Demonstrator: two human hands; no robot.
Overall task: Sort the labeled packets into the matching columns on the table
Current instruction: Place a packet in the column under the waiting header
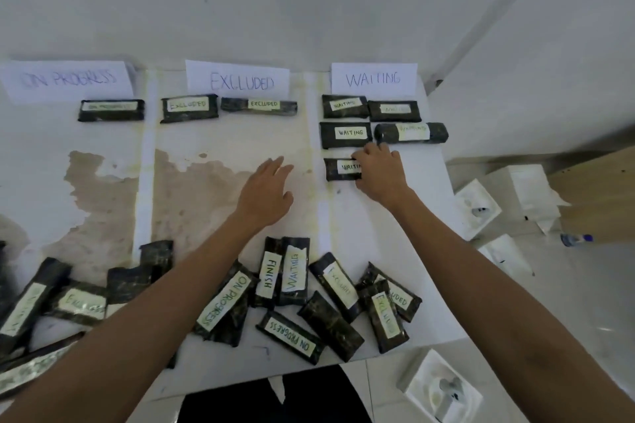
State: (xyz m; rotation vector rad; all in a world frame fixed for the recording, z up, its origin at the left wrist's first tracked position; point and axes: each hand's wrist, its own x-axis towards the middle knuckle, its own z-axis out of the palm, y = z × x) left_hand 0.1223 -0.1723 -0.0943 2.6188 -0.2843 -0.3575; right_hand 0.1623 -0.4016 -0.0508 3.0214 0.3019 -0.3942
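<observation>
The right hand [378,173] fingers are grasping the WAITING packet [340,169] by its right end; the left hand [266,194] fingers are hanging released. Packet is looking light, slick-wrapped, likely semi-stiff.

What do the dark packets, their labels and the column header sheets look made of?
Packets: apparently dark plastic wrap, glossy, judging by wrinkles and glints. Labels: pale paper or tape, matte, hand-lettered. Header sheets: plain white paper, matte, marker lettering.
</observation>
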